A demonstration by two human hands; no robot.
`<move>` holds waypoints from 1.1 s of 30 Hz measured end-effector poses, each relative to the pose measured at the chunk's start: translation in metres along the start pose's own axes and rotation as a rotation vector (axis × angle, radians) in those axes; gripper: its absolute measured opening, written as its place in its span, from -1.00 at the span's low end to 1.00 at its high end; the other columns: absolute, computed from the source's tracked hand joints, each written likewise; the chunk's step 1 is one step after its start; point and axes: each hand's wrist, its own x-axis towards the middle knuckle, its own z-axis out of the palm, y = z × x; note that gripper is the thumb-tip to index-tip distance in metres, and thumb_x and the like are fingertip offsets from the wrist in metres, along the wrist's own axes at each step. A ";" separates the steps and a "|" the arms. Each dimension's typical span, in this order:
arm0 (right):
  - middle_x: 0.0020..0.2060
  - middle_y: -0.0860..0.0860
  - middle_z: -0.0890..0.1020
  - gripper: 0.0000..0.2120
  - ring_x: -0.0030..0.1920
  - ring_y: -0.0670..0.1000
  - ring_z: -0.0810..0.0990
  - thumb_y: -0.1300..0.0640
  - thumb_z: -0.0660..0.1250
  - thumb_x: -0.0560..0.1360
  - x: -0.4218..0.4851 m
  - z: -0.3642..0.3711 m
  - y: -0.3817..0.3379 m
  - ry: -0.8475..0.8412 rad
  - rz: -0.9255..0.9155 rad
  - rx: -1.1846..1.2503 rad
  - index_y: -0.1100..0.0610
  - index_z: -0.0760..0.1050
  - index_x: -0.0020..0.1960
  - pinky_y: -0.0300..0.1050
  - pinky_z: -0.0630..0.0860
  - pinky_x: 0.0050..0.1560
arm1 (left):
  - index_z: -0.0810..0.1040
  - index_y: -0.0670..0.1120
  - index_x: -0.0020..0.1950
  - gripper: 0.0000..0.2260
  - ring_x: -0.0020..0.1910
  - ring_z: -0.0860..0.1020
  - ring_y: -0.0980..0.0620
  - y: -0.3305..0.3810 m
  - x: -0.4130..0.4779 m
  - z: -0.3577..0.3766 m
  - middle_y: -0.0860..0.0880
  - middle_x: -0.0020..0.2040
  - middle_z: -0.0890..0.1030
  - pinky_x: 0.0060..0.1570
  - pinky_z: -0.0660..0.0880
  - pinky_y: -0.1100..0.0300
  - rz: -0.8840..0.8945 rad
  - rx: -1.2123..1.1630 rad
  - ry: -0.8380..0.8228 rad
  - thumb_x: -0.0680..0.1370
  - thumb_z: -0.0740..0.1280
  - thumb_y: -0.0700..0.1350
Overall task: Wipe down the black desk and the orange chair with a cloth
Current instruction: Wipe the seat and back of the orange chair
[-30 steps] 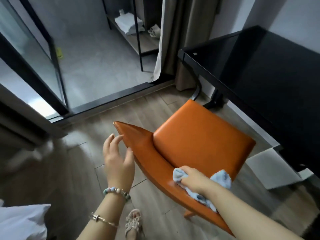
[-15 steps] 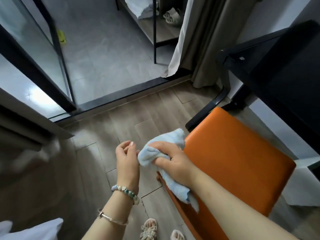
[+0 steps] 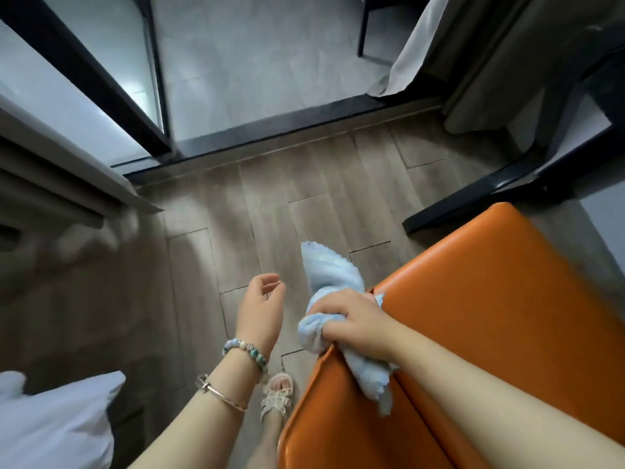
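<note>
- right hand (image 3: 355,319): fingers curled tight round a bunched pale blue cloth (image 3: 329,275); knuckles up, forearm entering from the lower right
- cloth: pressed under the right hand against the left edge of the orange chair (image 3: 500,299); one end fans out past the fingers over the floor (image 3: 321,184), the other trails from the heel of the hand across the orange surface
- orange chair: fills the lower right; smooth padded seat to the right of the hand, a second orange panel sloping down below the hand; a seam runs between the two
- left hand (image 3: 262,306): just beside the cloth, not touching it; palm turned right, fingers loosely curled, holding nothing; hangs above the floor
- left wrist: beaded bracelet (image 3: 247,350); thin metal bangle (image 3: 220,394) further up the forearm
- black bench (image 3: 500,187): only dark frame parts show at the upper right; one bar lies on the floor just beyond the far corner of the seat; top surface not readable
- sandalled foot (image 3: 275,397): on the floor between left forearm and chair
- surroundings: wood-pattern floor; dark door track (image 3: 287,130) across it, grey tile beyond; curtain (image 3: 473,62) upper right; white bedding (image 3: 57,421) lower left, blurred
</note>
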 end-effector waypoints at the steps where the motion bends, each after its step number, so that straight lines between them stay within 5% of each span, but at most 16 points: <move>1: -0.19 -0.15 0.57 -0.90 -0.02 -0.18 0.48 -0.04 0.23 0.34 0.007 -0.006 0.020 0.017 0.046 -0.029 -0.10 0.44 -0.34 -0.02 0.37 0.10 | 0.44 0.01 0.07 -0.88 0.09 0.52 0.01 -0.002 0.007 0.007 0.02 0.04 0.54 0.11 0.44 0.06 0.002 0.019 -0.015 0.56 0.23 -0.14; 6: -0.04 -0.18 0.53 -0.95 0.15 -0.11 0.42 -0.03 0.22 0.42 0.046 -0.035 0.105 -0.109 0.325 -0.359 -0.14 0.46 -0.15 0.04 0.26 0.13 | 0.44 0.09 0.02 -0.88 0.00 0.54 0.06 -0.019 0.036 0.033 0.13 -0.03 0.54 0.05 0.48 0.07 -0.002 0.099 -0.049 0.54 0.24 -0.12; 9: 0.06 -0.13 0.52 -0.82 0.23 -0.03 0.35 0.02 0.19 0.46 0.063 -0.027 0.125 0.023 0.477 -0.578 -0.10 0.51 0.00 0.18 0.22 0.16 | 0.44 0.06 0.04 -0.89 -0.04 0.56 0.04 -0.027 0.050 0.043 0.08 -0.01 0.55 -0.02 0.50 0.09 -0.031 0.159 -0.087 0.54 0.25 -0.12; 16: 0.13 -0.19 0.57 -0.75 0.29 -0.12 0.37 0.03 0.26 0.44 0.052 -0.021 0.121 0.008 0.397 -0.138 -0.15 0.57 0.09 0.03 0.24 0.28 | 0.47 -0.04 0.14 -0.81 -0.04 0.52 0.06 -0.004 0.091 0.068 0.05 -0.01 0.54 0.00 0.45 0.19 0.021 0.421 -0.274 0.54 0.24 -0.13; 24: 0.19 -0.12 0.43 -0.73 0.41 -0.09 0.15 0.10 0.17 0.50 0.094 -0.030 0.131 0.022 0.802 -0.355 -0.10 0.46 0.16 0.44 -0.10 0.30 | 0.47 -0.03 0.18 -0.76 -0.03 0.51 0.09 0.075 0.168 0.138 0.02 0.10 0.57 -0.06 0.36 0.29 0.212 0.632 -0.598 0.53 0.21 -0.10; 33: 0.38 -0.16 0.24 -0.68 0.49 -0.11 -0.10 0.10 0.11 0.56 0.082 -0.099 0.182 0.233 1.020 -0.573 -0.15 0.33 0.28 0.35 -0.02 0.35 | 0.45 -0.01 0.21 -0.73 0.06 0.54 0.02 0.113 0.199 0.192 0.01 0.11 0.58 -0.03 0.40 0.27 0.345 0.936 -0.820 0.52 0.18 -0.10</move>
